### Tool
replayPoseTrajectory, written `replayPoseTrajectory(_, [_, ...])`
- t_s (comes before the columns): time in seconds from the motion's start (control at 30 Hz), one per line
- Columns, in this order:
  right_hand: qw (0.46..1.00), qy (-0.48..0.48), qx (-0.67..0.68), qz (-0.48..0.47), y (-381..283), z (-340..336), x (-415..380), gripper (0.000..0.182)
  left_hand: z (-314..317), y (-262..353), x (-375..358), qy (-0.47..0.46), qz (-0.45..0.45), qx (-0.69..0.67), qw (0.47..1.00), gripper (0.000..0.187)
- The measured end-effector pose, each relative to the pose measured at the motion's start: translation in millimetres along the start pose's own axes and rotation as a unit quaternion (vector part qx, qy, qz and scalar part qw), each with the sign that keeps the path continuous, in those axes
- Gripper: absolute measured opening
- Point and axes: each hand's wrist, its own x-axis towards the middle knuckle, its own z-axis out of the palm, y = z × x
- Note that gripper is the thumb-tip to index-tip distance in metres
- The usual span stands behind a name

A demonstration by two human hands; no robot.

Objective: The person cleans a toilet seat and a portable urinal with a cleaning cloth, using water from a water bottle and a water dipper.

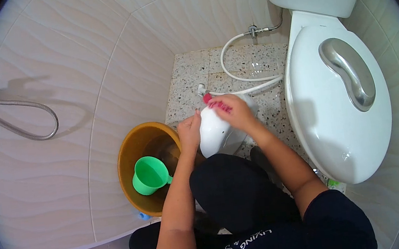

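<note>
In front of my knees is a glossy white curved shell-like piece (214, 132) with a few small dark spots. My left hand (191, 131) is closed at its left edge, thumb up along the rim. Over its far top side, my right hand (236, 112) is wrapped round a small pink-red brush (208, 98), whose red parts show beside and between the fingers. The brush overlaps the white piece's upper edge in this view. My right palm hides most of the brush.
A brown bucket (122, 156) with water and a green dipper (150, 174) stands left of my left forearm. To the right is a white toilet (319, 124) with its lid down. A white hose (226, 66) curves over the speckled floor (190, 68) ahead. A metal shower hose (33, 105) hangs at the left wall.
</note>
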Motion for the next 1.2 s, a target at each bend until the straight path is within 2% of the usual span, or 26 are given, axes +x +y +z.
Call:
replayPoseTrajectory(0.03, [0.986, -0.004, 0.101, 0.135, 21, -1, -2, 0.019, 0, 4, -1, -0.010, -0.013, -0.016, 1.000, 0.044])
replayPoseTrajectory(0.07, [0.942, -0.009, 0.199, 0.269, 44, -2, -8, 0.020, 0, 7, -4, -0.021, -0.029, -0.031, 0.999, 0.044])
replayPoseTrajectory(0.13, [0.927, 0.064, 0.233, 0.287, 97, 1, -26, 0.021, 1, 17, -9, -0.034, -0.038, -0.046, 0.998, 0.043])
replayPoseTrajectory(0.17, [0.927, 0.064, 0.234, 0.287, 111, -4, -36, 0.021, 1, 20, -8, -0.048, -0.043, -0.063, 0.996, 0.043])
replayPoseTrajectory(0.2, [0.918, 0.068, 0.209, 0.330, 121, -9, -46, 0.021, 0, 20, -7, -0.048, -0.043, -0.062, 0.996, 0.043])
replayPoseTrajectory(0.23, [0.907, 0.071, 0.183, 0.372, 129, -15, -54, 0.022, -2, 19, -6, -0.061, -0.041, -0.037, 0.997, 0.043])
replayPoseTrajectory(0.27, [0.907, 0.071, 0.183, 0.373, 137, -21, -62, 0.022, -3, 17, -5, -0.073, -0.041, -0.011, 0.996, 0.043])
replayPoseTrajectory(0.33, [0.893, 0.031, 0.225, 0.388, 139, -30, -70, 0.023, -6, 16, -3, -0.066, -0.038, 0.017, 0.997, 0.044])
replayPoseTrajectory(0.4, [0.894, -0.001, 0.205, 0.399, 132, -40, -75, 0.023, -7, 14, -1, -0.058, -0.037, 0.045, 0.997, 0.045])
replayPoseTrajectory(0.47, [0.872, -0.061, 0.200, 0.443, 119, -50, -71, 0.024, -7, 14, 3, -0.034, -0.045, 0.030, 0.998, 0.047])
replayPoseTrajectory(0.6, [0.870, -0.126, 0.215, 0.425, 95, -63, -57, 0.028, -6, 10, 8, -0.032, -0.073, 0.028, 0.996, 0.048])
replayPoseTrajectory(0.67, [0.920, -0.172, 0.198, 0.291, 82, -62, -55, 0.052, -5, 5, 10, -0.017, -0.086, 0.033, 0.996, 0.048])
replayPoseTrajectory(0.7, [0.920, -0.173, 0.198, 0.292, 68, -63, -50, 0.052, -5, 9, 10, -0.017, -0.087, 0.032, 0.996, 0.048])
replayPoseTrajectory(0.77, [0.962, -0.184, 0.051, 0.197, 41, -64, -42, 0.082, -6, 19, 9, -0.004, -0.081, 0.025, 0.996, 0.049])
replayPoseTrajectory(0.8, [0.961, -0.186, 0.051, 0.198, 39, -66, -45, 0.082, -5, 13, 9, -0.004, -0.085, 0.024, 0.996, 0.049])
replayPoseTrajectory(0.87, [0.966, -0.175, 0.065, 0.180, 38, -69, -50, 0.094, -5, 1, 14, 0.016, -0.067, 0.047, 0.997, 0.049])
replayPoseTrajectory(1.0, [0.985, -0.110, 0.020, 0.133, 70, -63, -85, 0.095, -5, 10, 18, 0.044, -0.077, 0.051, 0.995, 0.050])
replayPoseTrajectory(1.07, [0.969, -0.109, 0.056, 0.213, 81, -62, -91, 0.092, -4, 5, 24, 0.056, -0.093, 0.041, 0.993, 0.050])
replayPoseTrajectory(1.2, [0.964, -0.131, 0.019, 0.230, 67, -67, -83, 0.085, -3, 10, 22, 0.065, -0.094, -0.004, 0.993, 0.049])
